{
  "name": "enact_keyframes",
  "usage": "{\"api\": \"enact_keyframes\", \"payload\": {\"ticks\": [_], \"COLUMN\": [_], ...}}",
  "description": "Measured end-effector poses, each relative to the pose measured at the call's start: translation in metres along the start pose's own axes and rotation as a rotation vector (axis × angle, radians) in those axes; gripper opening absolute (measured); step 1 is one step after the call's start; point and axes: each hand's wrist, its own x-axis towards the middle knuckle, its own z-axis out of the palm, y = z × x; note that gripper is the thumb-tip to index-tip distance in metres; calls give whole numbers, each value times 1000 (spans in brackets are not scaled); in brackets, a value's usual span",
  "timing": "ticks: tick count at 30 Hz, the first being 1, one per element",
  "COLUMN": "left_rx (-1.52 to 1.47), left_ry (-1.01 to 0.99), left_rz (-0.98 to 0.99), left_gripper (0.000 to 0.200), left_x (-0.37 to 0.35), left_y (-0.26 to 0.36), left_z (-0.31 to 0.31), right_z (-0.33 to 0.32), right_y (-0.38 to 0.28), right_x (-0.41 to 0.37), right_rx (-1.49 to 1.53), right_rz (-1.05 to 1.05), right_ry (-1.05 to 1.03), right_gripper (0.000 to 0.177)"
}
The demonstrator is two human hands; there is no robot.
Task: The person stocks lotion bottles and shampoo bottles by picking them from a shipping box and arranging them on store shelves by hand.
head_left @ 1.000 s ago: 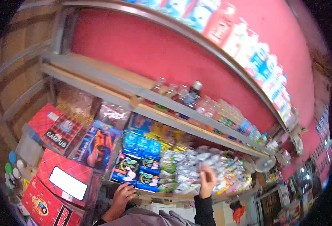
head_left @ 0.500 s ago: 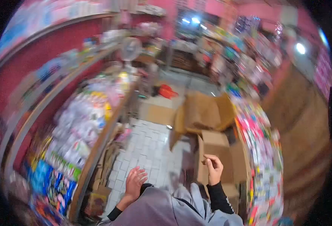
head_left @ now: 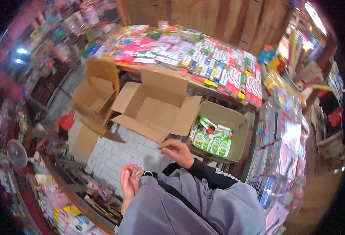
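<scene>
In the head view, we find no brand we can read with certainty: the small packs (head_left: 235, 76) in red, white and green on the display carry printing too small to make out, and the labels on the green-and-white bottles (head_left: 213, 145) are just as unclear to us. Those bottles lie in the deeper carton (head_left: 239, 129) at the right. The open cardboard box (head_left: 156, 113) sits beyond our hands, left of that carton, and the right hand (head_left: 176, 152) is just beside its front flap; whether they touch, we cannot tell. Its mouth faces up with the flaps spread outward, and its long axis runs left to right, dipping slightly toward the right. Our right hand's fingers bend toward the thumb across a narrow gap, with nothing visible in it. Our left hand (head_left: 129, 182) is loosely curled and visibly holds nothing, near the grey clothing (head_left: 188, 203) and above the white floor tiles (head_left: 106, 156).
</scene>
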Motion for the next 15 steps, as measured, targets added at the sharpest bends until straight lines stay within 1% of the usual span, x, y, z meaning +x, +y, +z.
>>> {"api": "enact_keyframes", "payload": {"ticks": [3,5,6,8,9,12,13,15], "left_rx": [74,65,66,91,101,212,231,227], "left_ry": [-46,-27,-16,-101,-142,-248,-264,-242], "left_rz": [-10,-78,-118,-227,-273,-313,-294,-293], "left_gripper": [34,34,34,33,33,31,31,31], "left_x": [13,21,23,24,26,43,49,60], "left_y": [7,3,3,4,6,6,6,-3], "left_z": [-24,-38,-41,-39,-38,-26,-17,5], "right_z": [26,42,47,58,56,44,34,8], "right_y": [17,38,39,36,36,42,36,40], "right_x": [-10,-22,-28,-40,-45,-55,-58,-62], "right_rx": [-23,-10,-5,18,-12,71,41,32], "right_rz": [-33,-65,-45,-13,-25,70,117,125], "right_ry": [2,30,44,67,78,160,197,272], "right_gripper": [13,13,14,14,14,14,14,14]}}
